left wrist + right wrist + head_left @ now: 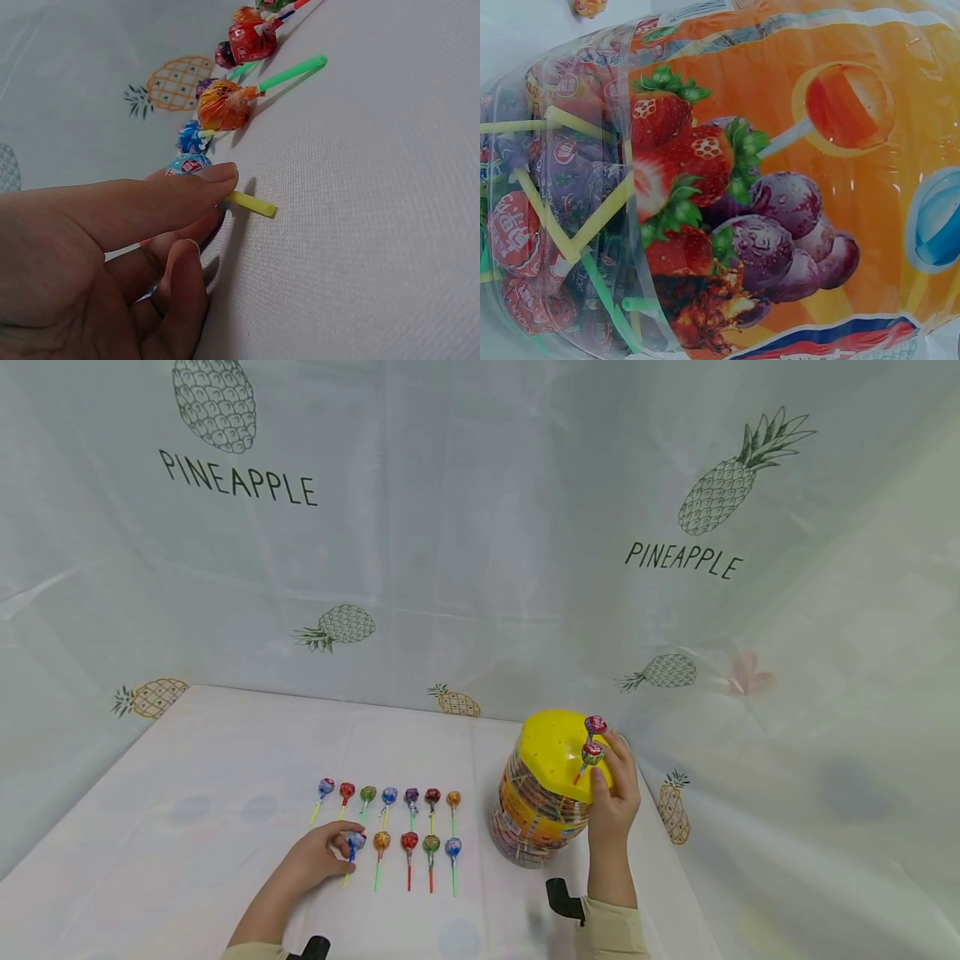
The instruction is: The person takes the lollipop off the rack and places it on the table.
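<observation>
In the head view my left hand [318,856] pinches a blue-wrapped lollipop [356,841] at the left end of the front row. The left wrist view shows its yellow stick [253,203] poking out past my thumb, close over the white tabletop. My right hand [615,789] is at the yellow lid [551,747] of a large candy jar [536,818], its thumb and fingers around two lollipops with red wrappers, an upper lollipop [596,725] and a lower lollipop [592,752]. The right hand is outside the right wrist view, which the jar's fruit label [780,187] fills.
Several lollipops stand out in a back row, including a green lollipop [367,793]. Others continue the front row, such as an orange lollipop [382,840]. All lie on a white table [225,760] with pineapple-print sheeting [480,527] behind it.
</observation>
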`<act>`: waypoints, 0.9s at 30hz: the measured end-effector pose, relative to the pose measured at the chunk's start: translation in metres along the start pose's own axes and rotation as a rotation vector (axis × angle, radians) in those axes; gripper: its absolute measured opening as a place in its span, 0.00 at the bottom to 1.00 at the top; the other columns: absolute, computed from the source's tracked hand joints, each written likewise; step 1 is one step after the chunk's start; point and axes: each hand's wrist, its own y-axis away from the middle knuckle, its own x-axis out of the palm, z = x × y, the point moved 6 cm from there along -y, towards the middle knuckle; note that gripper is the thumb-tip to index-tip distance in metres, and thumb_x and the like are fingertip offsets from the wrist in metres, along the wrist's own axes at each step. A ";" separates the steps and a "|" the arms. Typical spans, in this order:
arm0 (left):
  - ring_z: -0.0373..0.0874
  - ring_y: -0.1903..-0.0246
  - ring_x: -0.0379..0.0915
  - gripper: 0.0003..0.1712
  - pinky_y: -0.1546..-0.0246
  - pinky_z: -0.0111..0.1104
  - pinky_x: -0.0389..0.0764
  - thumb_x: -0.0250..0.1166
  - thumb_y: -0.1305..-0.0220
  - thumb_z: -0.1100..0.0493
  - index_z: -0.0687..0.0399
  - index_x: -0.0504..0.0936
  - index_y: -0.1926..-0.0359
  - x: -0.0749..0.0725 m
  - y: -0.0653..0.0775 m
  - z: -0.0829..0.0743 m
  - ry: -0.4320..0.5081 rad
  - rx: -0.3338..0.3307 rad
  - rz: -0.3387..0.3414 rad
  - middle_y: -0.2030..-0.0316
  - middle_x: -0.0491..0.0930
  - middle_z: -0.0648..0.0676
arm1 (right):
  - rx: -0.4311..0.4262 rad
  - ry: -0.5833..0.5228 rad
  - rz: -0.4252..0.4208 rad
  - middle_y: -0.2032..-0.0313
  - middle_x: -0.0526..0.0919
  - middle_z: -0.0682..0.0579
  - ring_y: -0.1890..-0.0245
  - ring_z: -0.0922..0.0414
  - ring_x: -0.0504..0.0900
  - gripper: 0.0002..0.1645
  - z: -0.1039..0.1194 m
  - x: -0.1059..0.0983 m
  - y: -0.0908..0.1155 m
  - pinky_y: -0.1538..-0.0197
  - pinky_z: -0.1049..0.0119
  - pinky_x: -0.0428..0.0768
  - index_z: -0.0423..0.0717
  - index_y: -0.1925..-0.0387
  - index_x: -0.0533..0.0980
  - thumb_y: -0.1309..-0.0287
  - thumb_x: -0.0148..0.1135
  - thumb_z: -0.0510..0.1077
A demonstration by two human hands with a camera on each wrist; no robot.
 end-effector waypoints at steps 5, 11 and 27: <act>0.46 0.77 0.64 0.32 0.76 0.34 0.66 0.76 0.56 0.72 0.58 0.80 0.46 0.000 0.000 0.003 -0.002 -0.019 0.000 0.73 0.73 0.50 | -0.008 -0.015 -0.005 0.41 0.70 0.30 0.32 0.45 0.61 0.18 0.000 -0.001 0.001 0.37 0.69 0.67 0.24 0.50 0.76 0.42 0.50 0.26; 0.45 0.77 0.63 0.34 0.77 0.34 0.65 0.76 0.57 0.72 0.58 0.80 0.45 0.000 0.000 0.004 -0.002 -0.014 -0.007 0.73 0.73 0.50 | -0.071 -0.018 -0.031 0.42 0.70 0.28 0.35 0.42 0.63 0.18 0.002 0.001 0.003 0.38 0.67 0.69 0.23 0.52 0.76 0.43 0.50 0.26; 0.44 0.78 0.64 0.36 0.76 0.32 0.66 0.76 0.57 0.71 0.60 0.78 0.43 -0.001 0.000 0.008 0.022 0.012 -0.013 0.73 0.73 0.50 | -0.110 0.260 -0.243 0.46 0.76 0.30 0.38 0.35 0.64 0.16 0.033 0.015 0.016 0.33 0.62 0.63 0.28 0.57 0.80 0.48 0.58 0.29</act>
